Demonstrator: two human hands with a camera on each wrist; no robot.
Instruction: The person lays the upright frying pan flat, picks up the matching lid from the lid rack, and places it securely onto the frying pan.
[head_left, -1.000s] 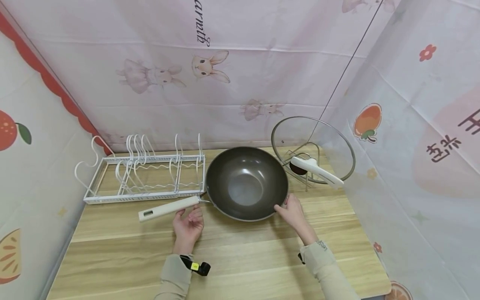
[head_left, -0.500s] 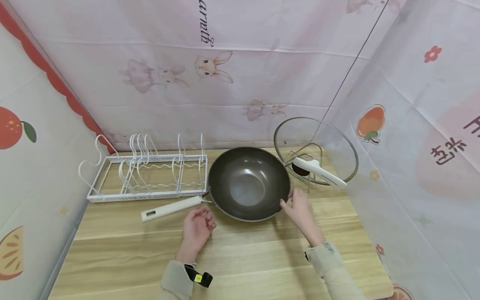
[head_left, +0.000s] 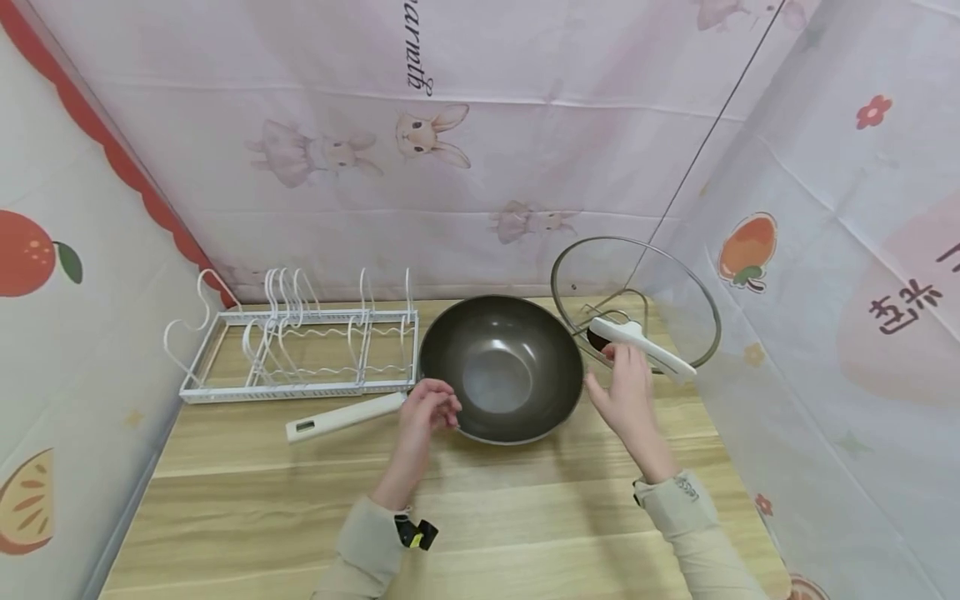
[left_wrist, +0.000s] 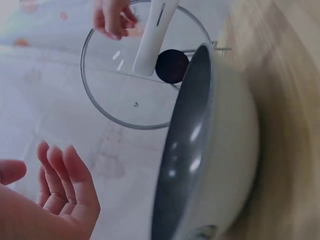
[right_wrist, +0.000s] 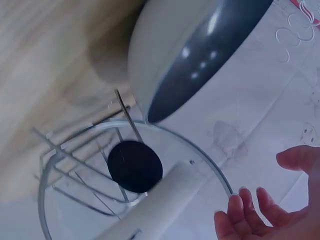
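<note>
A dark-lined wok (head_left: 498,367) with a cream handle (head_left: 345,417) stands on the wooden table, handle pointing left. My left hand (head_left: 426,410) hovers over its near left rim, fingers loosely bent and holding nothing. To the wok's right, a glass lid (head_left: 682,279) with a white handle (head_left: 654,348) leans upright on a wire stand (head_left: 639,302). My right hand (head_left: 628,396) is just in front of that handle. In the right wrist view its fingers (right_wrist: 265,210) are spread and empty, apart from the lid handle (right_wrist: 162,197).
A white wire rack (head_left: 300,389) with several curved dividers sits at the back left, close to the wok. Printed cloth walls (head_left: 480,67) enclose the table (head_left: 495,517) at the back and both sides.
My right hand has let go of the wok's right rim and moved up toward the lid handle. My left hand has shifted right and up, from beside the wok handle to over the rim.
</note>
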